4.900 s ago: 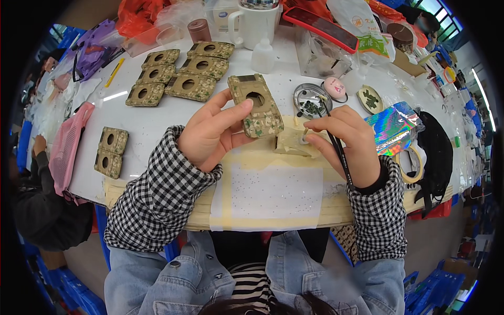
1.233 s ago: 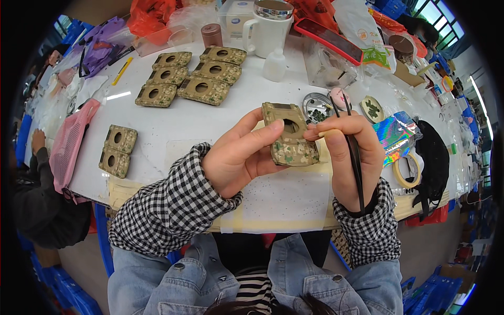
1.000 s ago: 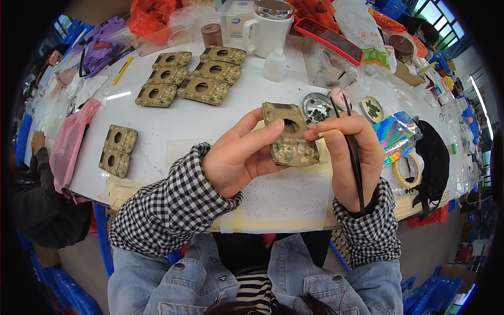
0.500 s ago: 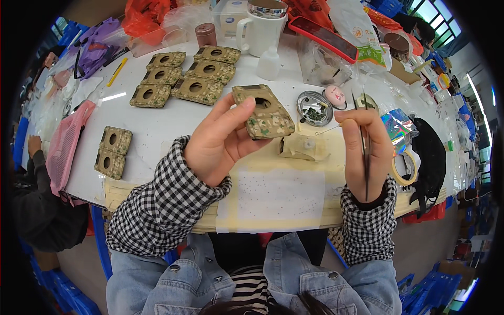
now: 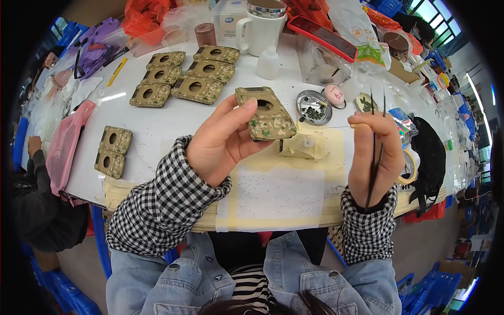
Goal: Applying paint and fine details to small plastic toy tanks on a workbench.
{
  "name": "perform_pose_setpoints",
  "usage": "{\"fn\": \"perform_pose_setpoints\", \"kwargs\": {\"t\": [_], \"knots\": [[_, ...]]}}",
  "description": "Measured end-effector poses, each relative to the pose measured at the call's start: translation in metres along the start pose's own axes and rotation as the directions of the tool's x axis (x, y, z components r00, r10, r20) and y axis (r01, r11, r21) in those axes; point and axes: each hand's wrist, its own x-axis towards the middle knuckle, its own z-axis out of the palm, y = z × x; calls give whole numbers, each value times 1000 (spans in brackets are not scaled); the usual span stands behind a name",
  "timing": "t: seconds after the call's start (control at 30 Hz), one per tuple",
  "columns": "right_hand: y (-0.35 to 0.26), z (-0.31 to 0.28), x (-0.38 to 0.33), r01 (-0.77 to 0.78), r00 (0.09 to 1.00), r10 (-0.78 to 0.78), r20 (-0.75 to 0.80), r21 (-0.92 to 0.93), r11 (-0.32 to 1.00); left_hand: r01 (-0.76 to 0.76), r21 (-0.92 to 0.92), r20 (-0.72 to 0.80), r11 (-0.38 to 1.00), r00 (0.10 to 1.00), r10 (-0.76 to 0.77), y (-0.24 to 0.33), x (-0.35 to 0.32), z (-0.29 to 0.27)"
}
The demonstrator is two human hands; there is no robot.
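Note:
My left hand (image 5: 221,137) grips a camouflage-patterned model tank body (image 5: 274,122) with a round opening, thumb on top and fingers beneath. It is tilted above the worktable. Held upright in my right hand (image 5: 374,152) are dark tweezers (image 5: 374,178), their two tips apart and pointing away from me with nothing between them. A thin, light needle-like piece sticks out leftward from the same fingertips, too faint to make out fully. Below and right of the model body, a tape-covered block (image 5: 302,147) stands on the table. A round metal dish (image 5: 321,116) contains small dark green pieces.
Several matching bodies (image 5: 197,89) lie in rows at the back left, with a joined pair (image 5: 113,152) nearer. A speckled white sheet (image 5: 278,199) is taped in front of me. Behind stand a small bottle (image 5: 268,65) and white mug (image 5: 260,34); a tape roll (image 5: 411,167) lies right.
My right hand has moved slightly right, away from the model body, and the tweezers have turned with their tips farther right. My left hand and the model body have barely shifted.

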Motion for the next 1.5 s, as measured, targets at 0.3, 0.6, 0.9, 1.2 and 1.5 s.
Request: {"fn": "perform_pose_setpoints", "kwargs": {"t": [0.3,0.6,0.9,1.2,1.5], "knots": [[-10,23,-2,-89,990,41,137,366,926,112,83,94,990,988,-120,-6,-4,8],[-9,29,-2,-138,985,81,155,399,907,118,86,89,989,988,-126,-6,-6,11],[-9,30,-2,-122,986,71,149,375,919,122,86,91,989,987,-130,-6,-6,12],[-9,31,-3,-123,987,74,145,371,920,116,83,95,990,988,-124,-6,-6,12],[-13,21,-3,-217,975,173,139,433,875,133,77,85,988,987,-139,-5,-5,12]]}}
